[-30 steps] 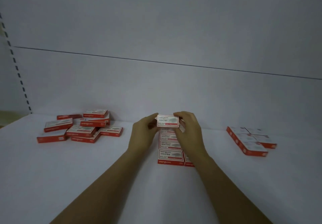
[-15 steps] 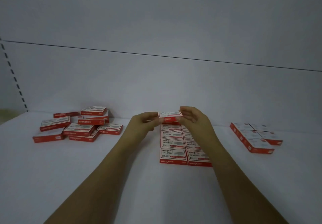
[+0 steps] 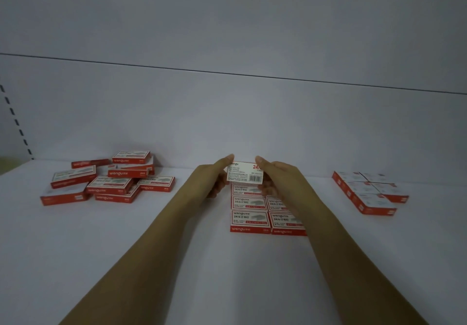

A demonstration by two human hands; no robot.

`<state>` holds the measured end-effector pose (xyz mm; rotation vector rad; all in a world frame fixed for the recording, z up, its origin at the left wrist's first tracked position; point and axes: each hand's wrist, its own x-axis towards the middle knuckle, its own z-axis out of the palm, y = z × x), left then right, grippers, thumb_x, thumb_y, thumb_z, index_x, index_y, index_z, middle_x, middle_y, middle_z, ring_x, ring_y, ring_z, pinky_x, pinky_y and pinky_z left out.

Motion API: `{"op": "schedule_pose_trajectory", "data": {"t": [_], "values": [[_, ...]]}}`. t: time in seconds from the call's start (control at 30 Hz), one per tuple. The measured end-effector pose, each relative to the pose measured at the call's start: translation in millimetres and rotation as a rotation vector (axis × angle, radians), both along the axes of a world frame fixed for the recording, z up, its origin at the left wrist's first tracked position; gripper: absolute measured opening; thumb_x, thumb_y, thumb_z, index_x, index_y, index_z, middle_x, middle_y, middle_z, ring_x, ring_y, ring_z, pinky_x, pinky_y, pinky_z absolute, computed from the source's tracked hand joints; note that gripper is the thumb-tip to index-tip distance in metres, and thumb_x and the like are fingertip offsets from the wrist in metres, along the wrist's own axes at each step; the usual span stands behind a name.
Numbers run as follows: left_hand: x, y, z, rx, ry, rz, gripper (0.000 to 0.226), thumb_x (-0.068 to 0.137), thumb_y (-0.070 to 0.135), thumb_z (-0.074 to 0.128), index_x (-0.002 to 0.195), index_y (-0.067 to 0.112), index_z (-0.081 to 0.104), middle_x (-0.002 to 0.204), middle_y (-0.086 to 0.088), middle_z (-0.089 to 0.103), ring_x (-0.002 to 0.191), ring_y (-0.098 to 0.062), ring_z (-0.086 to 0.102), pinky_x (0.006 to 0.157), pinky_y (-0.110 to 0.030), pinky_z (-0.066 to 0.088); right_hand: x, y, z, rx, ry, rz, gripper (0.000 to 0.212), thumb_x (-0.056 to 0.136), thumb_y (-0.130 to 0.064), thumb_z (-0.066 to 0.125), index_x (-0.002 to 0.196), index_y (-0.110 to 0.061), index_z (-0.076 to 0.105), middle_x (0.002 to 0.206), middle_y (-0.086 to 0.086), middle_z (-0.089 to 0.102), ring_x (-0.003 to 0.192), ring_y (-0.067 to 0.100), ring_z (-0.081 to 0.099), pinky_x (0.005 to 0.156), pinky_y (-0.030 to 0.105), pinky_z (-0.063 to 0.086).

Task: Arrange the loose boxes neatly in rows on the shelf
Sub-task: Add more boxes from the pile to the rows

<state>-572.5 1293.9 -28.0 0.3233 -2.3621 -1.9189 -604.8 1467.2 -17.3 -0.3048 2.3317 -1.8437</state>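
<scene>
A small red-and-white staple box (image 3: 244, 172) is held up between both hands at the middle of the white shelf, its barcode face turned toward me. My left hand (image 3: 211, 181) pinches its left end and my right hand (image 3: 277, 178) pinches its right end. Just below it lie the arranged rows of the same boxes (image 3: 250, 219), two columns wide; my right forearm covers part of the right column. A loose pile of boxes (image 3: 108, 179) lies jumbled at the left of the shelf.
A second neat group of boxes (image 3: 369, 191) sits at the right. The white shelf surface (image 3: 177, 261) runs to a pale back panel (image 3: 227, 122). A slotted upright (image 3: 15, 120) stands at the far left edge.
The held box has been turned over in both hands from lying flat to standing with its barcode face toward me. Both hands stay above the far end of the rows.
</scene>
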Motion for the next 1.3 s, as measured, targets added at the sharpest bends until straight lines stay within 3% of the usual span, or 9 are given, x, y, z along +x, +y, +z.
{"op": "schedule_pose_trajectory", "data": {"t": [0.1,0.23,0.4,0.57,0.8,1.03,1.17,1.3], "values": [[1.1,-5.3,-1.8,0.08,0.029,-0.101,0.053,0.078,0.059,0.058,0.076,0.006,0.067,0.059,0.001,0.058,0.056,-0.013,0.049,0.059,-0.025,0.042,0.2,0.4,3.0,0.018,0.079,-0.048,0.038,0.085,-0.048,0.058,0.093,-0.012,0.064,0.086,0.002,0.073,0.077,0.019,0.071,0.084,0.039,0.056],[4.5,-7.1,-3.7,0.15,0.117,-0.3,0.044,0.067,0.045,0.071,0.094,0.01,0.07,0.084,0.0,0.072,0.069,-0.008,0.065,0.064,-0.018,0.05,8.5,4.7,12.6,-0.068,0.266,-0.06,0.022,0.085,-0.037,0.063,0.101,-0.023,0.066,0.095,-0.004,0.071,0.088,0.01,0.069,0.087,0.034,0.055],[4.9,-3.1,-7.1,0.249,0.226,-0.35,0.031,0.075,0.01,0.072,0.106,0.009,0.068,0.104,-0.011,0.071,0.097,-0.026,0.068,0.083,-0.031,0.056,28.1,-1.8,20.0,0.005,0.485,0.053,0.027,0.08,-0.024,0.07,0.106,-0.031,0.066,0.103,-0.012,0.065,0.095,0.0,0.063,0.081,0.02,0.054],[6.7,0.3,-10.5,0.155,0.333,-0.349,0.029,0.082,0.003,0.063,0.102,0.022,0.071,0.104,-0.006,0.071,0.097,-0.024,0.068,0.085,-0.033,0.055,42.4,-13.4,17.3,0.278,0.806,0.102,0.041,0.08,-0.02,0.071,0.121,-0.022,0.061,0.119,-0.002,0.059,0.107,0.01,0.057,0.095,0.032,0.048],[6.2,1.1,-12.4,0.078,0.353,-0.306,0.036,0.082,-0.001,0.061,0.09,0.031,0.074,0.095,0.002,0.073,0.087,-0.017,0.07,0.07,-0.018,0.054,45.4,-20.6,18.2,0.307,0.745,0.107,0.064,0.078,-0.021,0.073,0.135,-0.021,0.044,0.119,-0.001,0.059,0.107,0.012,0.056,0.098,0.032,0.047],[3.9,0.8,-13.3,0.018,0.362,-0.256,0.027,0.082,0.004,0.064,0.1,0.024,0.071,0.095,0.003,0.073,0.086,-0.015,0.07,0.073,-0.023,0.056,42.5,-19.6,17.2,0.292,0.769,0.098,0.062,0.079,-0.021,0.072,0.134,-0.021,0.045,0.121,0.0,0.059,0.107,0.012,0.056,0.097,0.03,0.047],[3.0,0.0,-7.7,0.027,0.359,-0.168,0.041,0.078,0.009,0.072,0.117,0.019,0.064,0.098,0.002,0.071,0.087,-0.015,0.07,0.08,-0.027,0.057,35.1,-9.1,17.6,0.261,0.769,0.058,0.053,0.081,-0.019,0.07,0.131,-0.022,0.049,0.124,-0.003,0.057,0.102,0.002,0.055,0.087,0.009,0.045],[4.0,-1.6,-1.1,-0.112,0.433,-0.032,0.045,0.075,0.009,0.075,0.116,0.023,0.062,0.095,0.006,0.067,0.077,-0.007,0.065,0.069,-0.013,0.054,23.6,3.8,14.8,0.328,0.686,0.022,0.045,0.082,-0.02,0.069,0.124,-0.024,0.054,0.124,-0.006,0.058,0.099,0.0,0.054,0.073,-0.002,0.039]]}}
